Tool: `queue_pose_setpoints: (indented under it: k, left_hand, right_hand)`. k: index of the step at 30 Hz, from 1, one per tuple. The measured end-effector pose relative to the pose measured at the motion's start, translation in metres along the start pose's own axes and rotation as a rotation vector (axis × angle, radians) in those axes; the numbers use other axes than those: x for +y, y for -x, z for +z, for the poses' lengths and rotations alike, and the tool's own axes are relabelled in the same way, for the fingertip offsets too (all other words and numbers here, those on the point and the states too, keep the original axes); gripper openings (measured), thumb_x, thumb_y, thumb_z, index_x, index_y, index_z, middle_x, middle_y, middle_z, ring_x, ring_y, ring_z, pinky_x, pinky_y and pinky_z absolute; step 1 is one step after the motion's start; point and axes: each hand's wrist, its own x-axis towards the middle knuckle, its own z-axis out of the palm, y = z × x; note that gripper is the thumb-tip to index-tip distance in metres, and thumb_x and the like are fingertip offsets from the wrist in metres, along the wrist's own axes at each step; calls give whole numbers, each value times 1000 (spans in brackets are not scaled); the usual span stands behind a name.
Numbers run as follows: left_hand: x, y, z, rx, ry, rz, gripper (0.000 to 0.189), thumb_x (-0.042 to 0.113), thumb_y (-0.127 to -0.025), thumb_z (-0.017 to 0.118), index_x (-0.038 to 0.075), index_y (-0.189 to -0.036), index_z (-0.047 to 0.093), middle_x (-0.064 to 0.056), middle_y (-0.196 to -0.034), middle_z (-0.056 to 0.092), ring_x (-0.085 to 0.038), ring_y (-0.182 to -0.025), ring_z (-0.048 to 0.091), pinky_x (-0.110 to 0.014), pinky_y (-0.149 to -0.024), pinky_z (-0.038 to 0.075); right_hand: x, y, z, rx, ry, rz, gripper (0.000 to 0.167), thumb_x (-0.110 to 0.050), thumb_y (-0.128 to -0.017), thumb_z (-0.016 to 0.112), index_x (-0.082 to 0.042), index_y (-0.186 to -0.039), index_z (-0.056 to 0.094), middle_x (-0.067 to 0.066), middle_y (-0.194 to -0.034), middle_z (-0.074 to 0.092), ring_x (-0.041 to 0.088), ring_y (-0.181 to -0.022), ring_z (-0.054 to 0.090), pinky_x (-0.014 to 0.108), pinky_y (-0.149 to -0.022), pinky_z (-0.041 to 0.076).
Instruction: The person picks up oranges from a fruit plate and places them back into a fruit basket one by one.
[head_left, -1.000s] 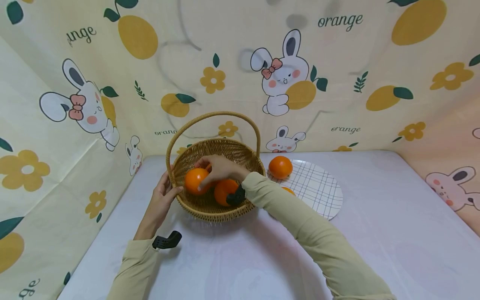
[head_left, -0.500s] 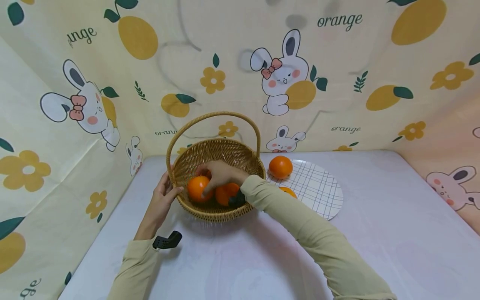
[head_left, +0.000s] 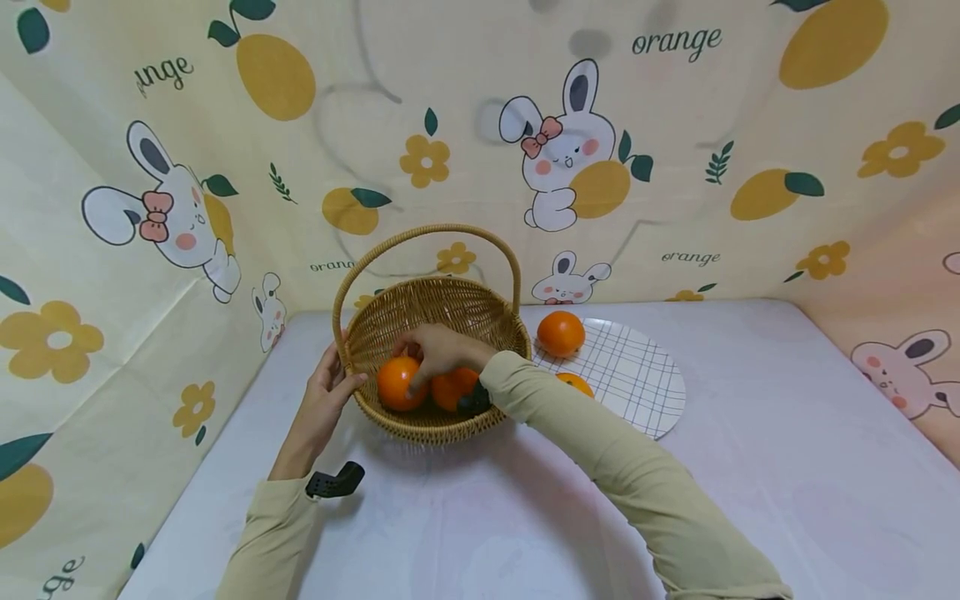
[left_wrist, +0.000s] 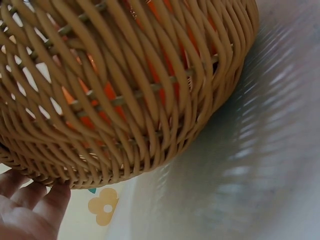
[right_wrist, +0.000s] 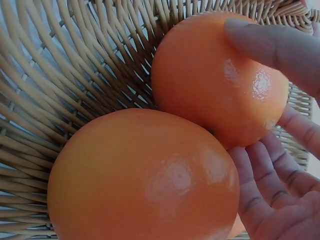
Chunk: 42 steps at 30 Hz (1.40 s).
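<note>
A wicker basket (head_left: 431, 433) with a tall arched handle stands on the table, its wide mouth tipped towards me. My left hand (head_left: 318, 408) holds its left rim, thumb inside and fingers behind. Inside the basket, my right hand (head_left: 444, 348) grips a shiny orange (head_left: 393, 387), thumb on one side and fingers round the other, as the right wrist view shows. Close beside it lies another orange (right_wrist: 145, 175), partly hidden by my wrist in the head view. The left wrist view shows the woven outside (left_wrist: 135, 95) with orange colour through the gaps.
Right of the basket lies a white checked plate (head_left: 637, 379). One orange (head_left: 561, 333) sits at its left edge; another orange (head_left: 576, 384) is mostly behind my right sleeve. A printed cloth (head_left: 465, 133) hangs behind and at both sides of the pale table (head_left: 750, 433).
My right hand has lowered the held orange a little into the basket and slightly to the right, closer to the other orange. My left hand stays on the rim.
</note>
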Motion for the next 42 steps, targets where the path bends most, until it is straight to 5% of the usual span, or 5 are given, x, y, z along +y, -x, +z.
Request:
queue_pose_setpoints:
  k: [28, 42]
  left_hand:
    - [0, 0, 0, -2, -14, 3, 71, -3, -95, 49, 11, -156, 15, -13, -157, 22, -30, -141, 24, -50, -110, 24]
    - [2, 2, 0, -6, -28, 11, 70, -2, -96, 50, 12, -156, 16, -13, -155, 24, -30, -139, 28, -47, -108, 29]
  right_hand:
    - [-4, 3, -7, 12, -78, -10, 50, -18, -78, 81, -7, -124, 64, 8, -113, 63, 17, -102, 56, 27, -84, 47]
    - [-15, 22, -26, 145, -262, -57, 41, -22, -85, 75, -8, -122, 65, -1, -102, 64, 13, -98, 61, 25, -86, 47]
